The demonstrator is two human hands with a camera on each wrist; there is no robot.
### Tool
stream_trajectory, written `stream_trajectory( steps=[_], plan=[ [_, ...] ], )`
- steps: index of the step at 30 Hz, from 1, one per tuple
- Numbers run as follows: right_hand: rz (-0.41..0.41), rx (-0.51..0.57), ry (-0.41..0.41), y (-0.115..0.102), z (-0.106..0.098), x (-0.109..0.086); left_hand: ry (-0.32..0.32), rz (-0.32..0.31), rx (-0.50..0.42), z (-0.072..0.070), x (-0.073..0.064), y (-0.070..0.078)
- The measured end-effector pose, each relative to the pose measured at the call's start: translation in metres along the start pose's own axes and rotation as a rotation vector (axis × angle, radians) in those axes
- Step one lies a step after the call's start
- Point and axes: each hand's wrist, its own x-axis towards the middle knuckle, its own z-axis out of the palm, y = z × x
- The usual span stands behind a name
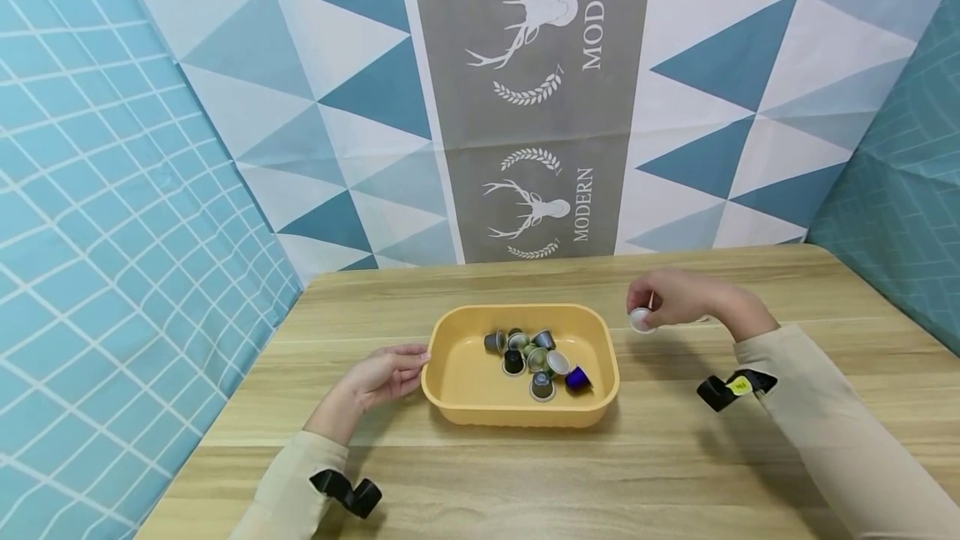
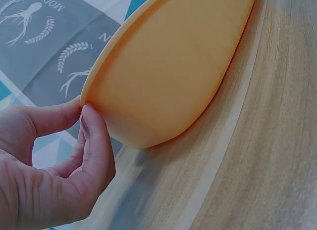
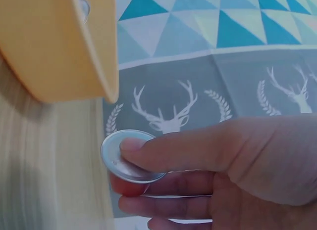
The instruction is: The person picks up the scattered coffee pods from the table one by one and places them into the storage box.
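A yellow-orange plastic bin (image 1: 517, 416) stands on the wooden table. Several coffee capsules lie loose in it, among them a purple one (image 1: 577, 379), a black one (image 1: 513, 362) and some grey and green ones. My left hand (image 1: 387, 375) pinches the bin's left rim between thumb and fingers, which the left wrist view shows close up. To the right of the bin, raised above the table, my right hand (image 1: 677, 300) holds a coffee capsule (image 3: 116, 156). The thumb presses on its silvery foil lid; the fingers hide most of its body.
The wooden table (image 1: 480, 482) reaches out on both sides of the bin. Behind it hangs a cloth (image 1: 375, 107) with triangles and deer heads, and blue cloths (image 1: 112, 232) flank the table. A small white edge (image 1: 703, 320) shows beside the right wrist.
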Motion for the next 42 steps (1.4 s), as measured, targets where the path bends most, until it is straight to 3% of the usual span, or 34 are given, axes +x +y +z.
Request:
stream_trajectory(
  steps=[18,33,42],
  plan=[
    [0.007,-0.050,-0.043,-0.035,-0.016,0.014,0.013,-0.010,0.013,0.000,0.001,0.002],
    [-0.015,-0.029,-0.082,-0.054,-0.011,0.041,0.012,-0.013,0.012,0.001,0.000,0.002],
    [-0.029,-0.087,-0.083,-0.062,-0.003,0.057,0.015,-0.011,0.014,0.001,-0.001,0.001]
  ],
)
